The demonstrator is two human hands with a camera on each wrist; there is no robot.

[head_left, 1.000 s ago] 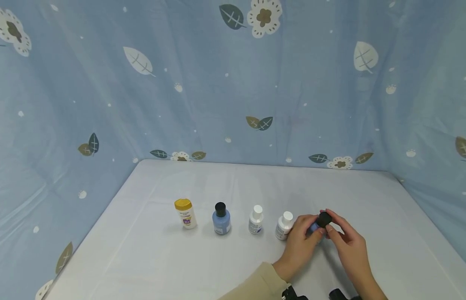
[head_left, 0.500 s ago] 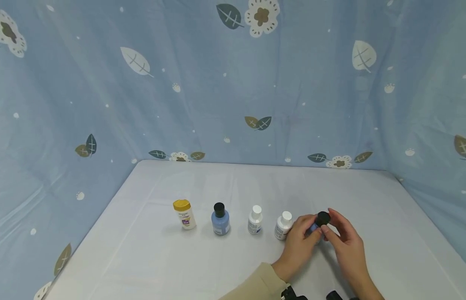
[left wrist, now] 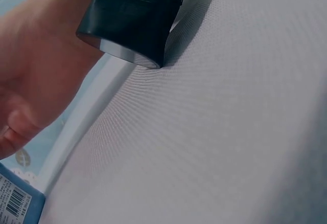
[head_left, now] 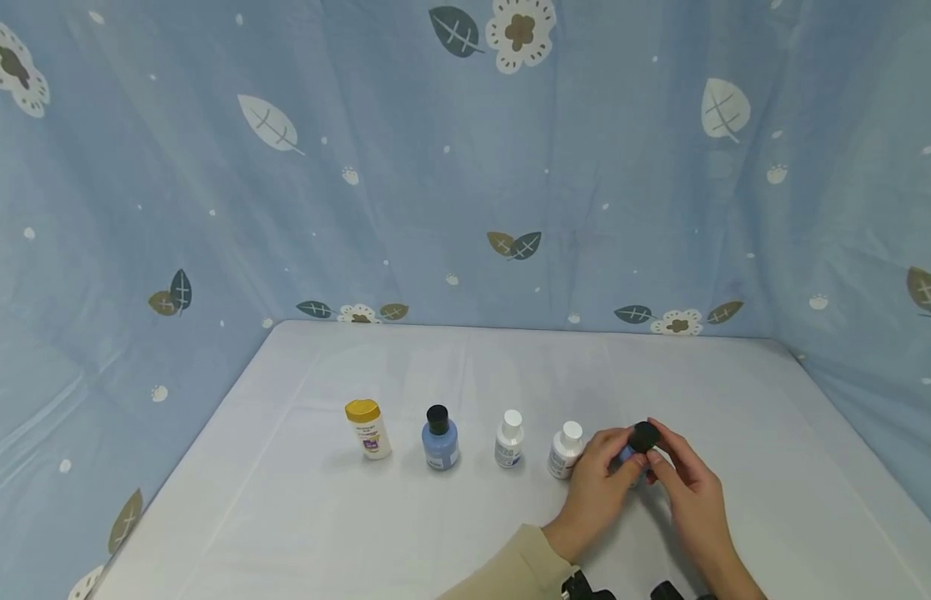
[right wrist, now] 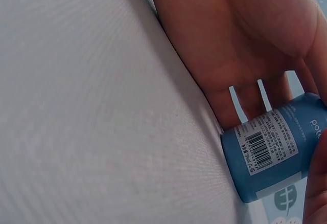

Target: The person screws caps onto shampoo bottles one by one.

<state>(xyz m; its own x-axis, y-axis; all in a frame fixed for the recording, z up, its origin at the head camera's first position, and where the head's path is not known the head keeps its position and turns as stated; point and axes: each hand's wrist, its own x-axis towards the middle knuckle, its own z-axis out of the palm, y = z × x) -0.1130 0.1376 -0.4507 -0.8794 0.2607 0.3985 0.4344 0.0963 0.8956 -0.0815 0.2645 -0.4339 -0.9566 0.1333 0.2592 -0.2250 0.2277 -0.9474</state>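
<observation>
In the head view, my left hand [head_left: 596,496] holds a small blue bottle [head_left: 627,453] around its body, at the right end of a row of bottles. The fingertips of my right hand [head_left: 690,483] pinch its black cap [head_left: 645,436]. Most of the bottle is hidden behind the fingers. From the right wrist, the blue bottle [right wrist: 276,147] shows a white barcode label, with fingers behind it and another finger at the right edge. Only a corner of the blue bottle [left wrist: 19,198] appears in the left wrist view. A white bottle [head_left: 566,450] stands close beside my left hand.
Left of the hands stand another white bottle [head_left: 509,440], a blue bottle [head_left: 440,446] with a black cap and a white bottle [head_left: 371,435] with a yellow lid. They rest on a white-covered table [head_left: 300,517]. A blue patterned curtain [head_left: 405,167] hangs behind and at both sides.
My right index finger lifted a little from the cap half a second ago and is back against it. My left hand and the bottle stay in place; the head view shifts slightly.
</observation>
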